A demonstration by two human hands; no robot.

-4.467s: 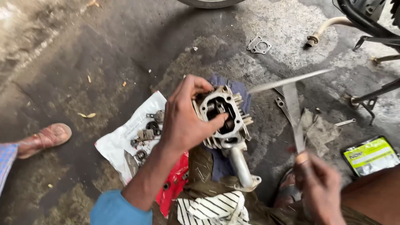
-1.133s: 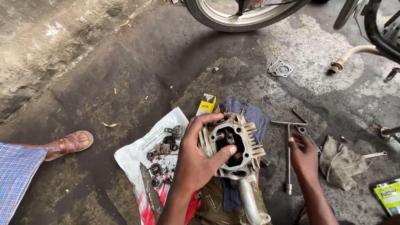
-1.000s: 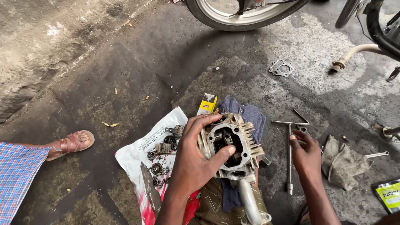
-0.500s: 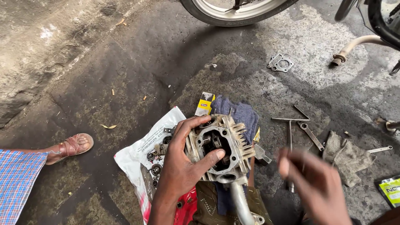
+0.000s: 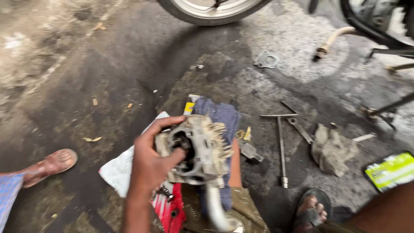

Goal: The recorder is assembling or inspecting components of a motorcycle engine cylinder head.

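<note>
My left hand (image 5: 151,162) grips a finned grey metal engine cylinder head (image 5: 202,149) and holds it up above the ground, thumb across its open bore. A pale bent pipe (image 5: 215,211) hangs from its underside. The part looks blurred. A blue cloth (image 5: 220,114) lies under and behind it. My right hand does not show; only a brown limb (image 5: 394,209) fills the lower right corner. A T-handle wrench (image 5: 281,142) and a flat spanner (image 5: 299,129) lie on the ground to the right of the part.
A white plastic sheet (image 5: 116,168) and a red packet (image 5: 166,211) with small parts lie under my hand. A dirty rag (image 5: 332,149), a yellow-green box (image 5: 390,170), a gasket (image 5: 266,59) and a motorcycle wheel (image 5: 211,8) are around. Another person's sandalled foot (image 5: 51,164) is at left; my sandalled foot (image 5: 311,209) is at bottom right.
My right hand has left the T-handle wrench on the ground, rose blurred, and is now out of view. My left hand has tilted the cylinder head and kept hold of it.
</note>
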